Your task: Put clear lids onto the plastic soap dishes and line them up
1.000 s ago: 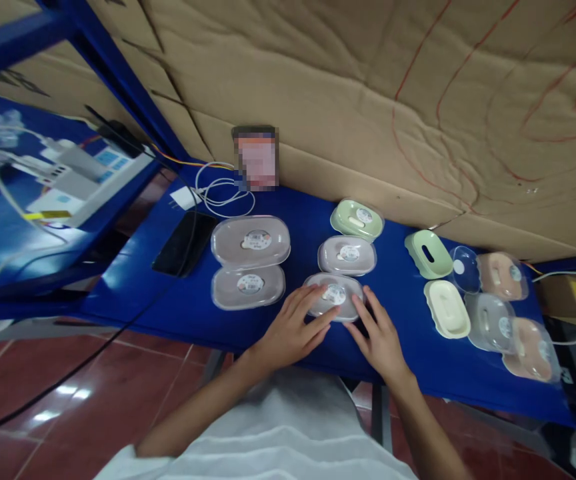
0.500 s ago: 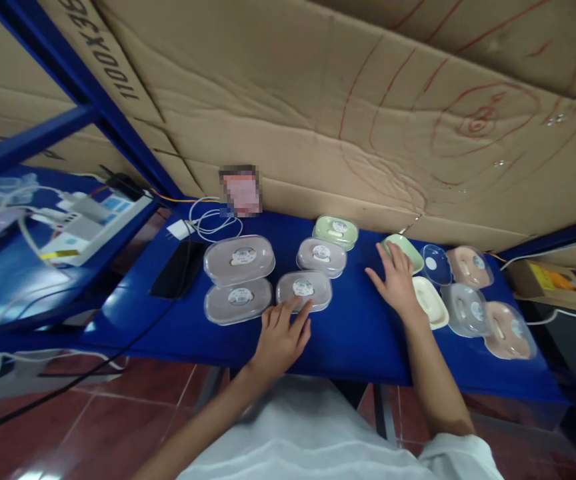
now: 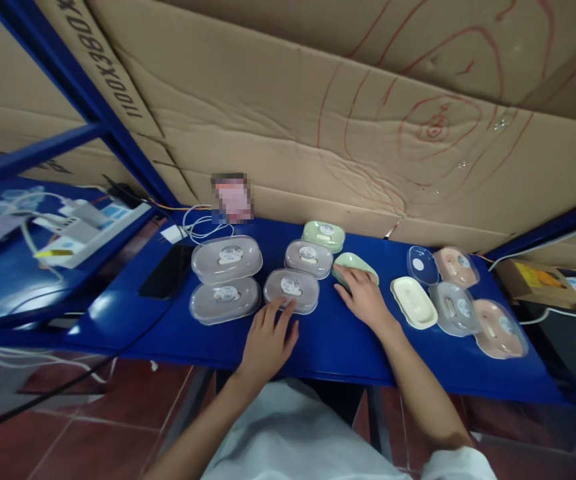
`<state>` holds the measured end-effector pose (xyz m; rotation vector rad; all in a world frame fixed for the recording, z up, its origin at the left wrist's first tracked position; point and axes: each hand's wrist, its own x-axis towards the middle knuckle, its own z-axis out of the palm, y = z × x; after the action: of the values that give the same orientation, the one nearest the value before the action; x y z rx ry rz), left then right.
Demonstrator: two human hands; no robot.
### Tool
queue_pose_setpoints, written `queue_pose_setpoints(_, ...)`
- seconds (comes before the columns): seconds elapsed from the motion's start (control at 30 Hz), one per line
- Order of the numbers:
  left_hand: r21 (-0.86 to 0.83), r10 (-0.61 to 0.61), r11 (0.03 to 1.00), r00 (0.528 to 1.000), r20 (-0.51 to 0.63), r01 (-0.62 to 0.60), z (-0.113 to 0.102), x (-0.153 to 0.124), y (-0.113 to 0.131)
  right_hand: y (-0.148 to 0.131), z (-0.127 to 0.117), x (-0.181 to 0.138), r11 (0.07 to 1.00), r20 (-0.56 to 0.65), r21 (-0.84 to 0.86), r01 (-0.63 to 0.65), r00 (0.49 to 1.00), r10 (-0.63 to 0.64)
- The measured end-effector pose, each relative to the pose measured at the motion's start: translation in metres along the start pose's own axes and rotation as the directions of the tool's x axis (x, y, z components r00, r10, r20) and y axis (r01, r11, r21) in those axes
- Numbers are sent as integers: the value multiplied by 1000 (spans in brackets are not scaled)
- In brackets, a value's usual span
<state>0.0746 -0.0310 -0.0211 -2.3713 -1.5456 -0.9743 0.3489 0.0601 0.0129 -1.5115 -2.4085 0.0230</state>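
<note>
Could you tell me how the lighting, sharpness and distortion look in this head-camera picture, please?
Head view: strong wide-angle bending, so the blue shelf frame and cardboard lean outward; white glare on the blue table at left; the corners smear; a pixelated patch hides something at the back; both hands and the lidded box are reasonably sharp.

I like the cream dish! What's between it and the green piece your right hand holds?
Nothing: in the head view only bare blue table separates the cream dish from the green piece.
</note>
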Motion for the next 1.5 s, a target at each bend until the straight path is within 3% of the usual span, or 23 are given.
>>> queue_pose_setpoints(0.17,-29,37,999,999,-3,-37,0,-4,0,-26,13,2,992,46,-43,120,992,-118)
queue_pose_setpoints(0.37,-46,72,997,996,51,-70,1,-3,0,-21,19,7,978,52,58,200,978,-203)
queue_pose_setpoints(0.7,6,139,990,974,179,-143,6,8,5,10,-4,-1,998,-34,-14,-66,997,65)
queue_pose_setpoints(0.9,-37,206,978,957,205,-203,17,24,4,-13,-7,-79,987,-161,-59,-147,978,136)
queue_pose_setpoints(1.0,-105,287,957,933,216,-270,27,41,5,-32,1,-119,990,-196,-68,-123,975,107)
queue_pose_setpoints(1.07,-157,355,932,911,212,-326,32,54,6,-41,5,-129,996,-191,-46,-73,980,63)
queue_pose_setpoints(1.23,-288,587,798,791,173,-529,27,69,0,-29,-6,-103,985,-136,144,96,988,-76)
queue_pose_setpoints(1.33,-306,633,762,757,164,-571,18,61,-12,7,-16,-89,991,-304,124,-49,949,85)
queue_pose_setpoints(1.43,-250,629,773,758,175,-584,13,52,-27,41,-15,-97,939,-503,-48,-341,820,272)
queue_pose_setpoints(1.5,-224,610,788,776,162,-573,9,50,-35,46,-8,-108,913,-512,-105,-395,808,291)
